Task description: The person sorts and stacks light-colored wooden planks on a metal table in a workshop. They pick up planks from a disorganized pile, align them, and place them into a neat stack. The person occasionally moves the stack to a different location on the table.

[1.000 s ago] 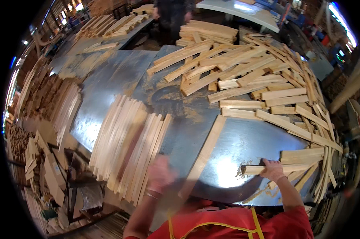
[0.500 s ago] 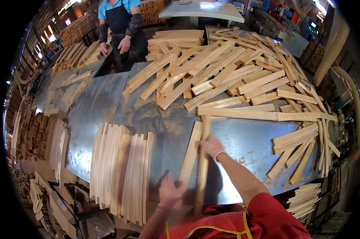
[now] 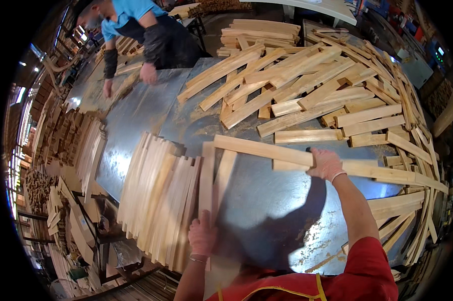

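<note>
Left hand (image 3: pixel 202 234) has moved closer to the slat row (image 3: pixel 158 200) on its left, pinching a plank (image 3: pixel 206 175) pointing ahead; flat board (image 3: pixel 226 173) ahead-right of it; right hand (image 3: pixel 325 164), now farther out, grips a long board (image 3: pixel 264 150) extending leftward.

Right hand (image 3: pixel 326 164) covers right end of plank (image 3: pixel 261 149); fingertips on far side hidden. Left hand (image 3: pixel 203 236) slightly blurred, hides part of pale board (image 3: pixel 206 175). Co-worker (image 3: pixel 158 42): lower legs hidden behind metal table (image 3: pixel 136 113). White table (image 3: pixel 316 7) cut off by upper edge. Distant screen (image 3: pixel 440 51) too small to read.
</note>
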Demonstrator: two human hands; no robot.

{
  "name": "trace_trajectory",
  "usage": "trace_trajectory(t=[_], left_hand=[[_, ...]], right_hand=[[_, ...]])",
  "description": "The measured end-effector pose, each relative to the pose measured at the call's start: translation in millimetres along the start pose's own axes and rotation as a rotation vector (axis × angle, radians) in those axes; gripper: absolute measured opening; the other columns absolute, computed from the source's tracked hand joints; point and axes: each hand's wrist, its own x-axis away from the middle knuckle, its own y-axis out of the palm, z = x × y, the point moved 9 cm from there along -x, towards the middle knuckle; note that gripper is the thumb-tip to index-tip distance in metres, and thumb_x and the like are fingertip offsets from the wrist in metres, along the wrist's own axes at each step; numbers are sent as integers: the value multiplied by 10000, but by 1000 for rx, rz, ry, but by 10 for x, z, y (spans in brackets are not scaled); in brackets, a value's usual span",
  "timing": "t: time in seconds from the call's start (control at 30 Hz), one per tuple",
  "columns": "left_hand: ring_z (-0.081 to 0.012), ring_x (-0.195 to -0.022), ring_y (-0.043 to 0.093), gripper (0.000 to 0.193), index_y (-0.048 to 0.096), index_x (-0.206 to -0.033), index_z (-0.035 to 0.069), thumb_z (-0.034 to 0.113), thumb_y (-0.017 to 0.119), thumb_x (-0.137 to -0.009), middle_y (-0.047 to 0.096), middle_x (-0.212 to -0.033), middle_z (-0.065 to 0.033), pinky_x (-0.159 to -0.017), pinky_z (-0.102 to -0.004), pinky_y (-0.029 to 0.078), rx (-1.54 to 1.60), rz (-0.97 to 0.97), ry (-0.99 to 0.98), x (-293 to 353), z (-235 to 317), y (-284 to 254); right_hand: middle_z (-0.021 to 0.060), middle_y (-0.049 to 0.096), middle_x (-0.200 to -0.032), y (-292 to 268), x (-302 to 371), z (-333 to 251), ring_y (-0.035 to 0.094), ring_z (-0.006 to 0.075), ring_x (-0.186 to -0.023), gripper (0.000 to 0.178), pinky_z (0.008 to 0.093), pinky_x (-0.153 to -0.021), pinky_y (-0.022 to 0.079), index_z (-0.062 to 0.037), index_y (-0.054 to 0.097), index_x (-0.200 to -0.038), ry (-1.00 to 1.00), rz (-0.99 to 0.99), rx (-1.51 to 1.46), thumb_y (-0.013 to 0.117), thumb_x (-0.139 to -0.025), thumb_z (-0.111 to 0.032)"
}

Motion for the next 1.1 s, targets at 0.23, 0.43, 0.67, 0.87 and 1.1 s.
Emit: trace_trajectory(t=[0.23,0.43,0.67,0.87,1.1], left_hand=[[-448,-1136,676,1014,346,-1664,164,242,855,-790,639,-1267,-264,-961,-520,575,275,-113,7,-268,-194,-66],[-205,-1181,662,940,346,-1676,25,144,813,-868,613,-1497,-89,-1007,-358,554,1349,-330,-56,120,-875,236],[-406,-1321,586,777,499,-1554,17,296,794,-892,530,-1547,-254,-1104,-466,501,342,-82,35,170,-526,4],[-422,-1496,434,859,477,-1586,113,333,797,-820,499,-1578,-218,-1236,-593,316,-280,187,292,257,-552,-257],[-438,-1495,420,762,539,-1477,110,245,807,-776,487,-1591,-188,-1216,-583,348,-224,283,180,211,-442,-425]], right_hand=[[199,745,-1197,111,851,-612,713,400,-1110,808,466,-957,567,-185,524,-1501,-89,-169,-335,785,-836,-563],[246,760,-1040,571,1805,-1757,753,403,-984,704,494,-891,593,-113,483,-1528,54,-374,-689,690,-949,-456],[261,721,-1288,1598,2686,-4265,693,433,-1206,610,506,-1046,531,27,622,-1348,-447,-715,-607,581,-976,-455],[250,716,-1234,905,2017,-3708,685,449,-1156,536,516,-997,550,-66,613,-1342,-544,-334,-728,645,-901,-369],[109,745,-1149,34,1725,326,688,349,-1156,398,478,-956,538,-156,674,-1249,70,318,-10,752,-863,-215]])
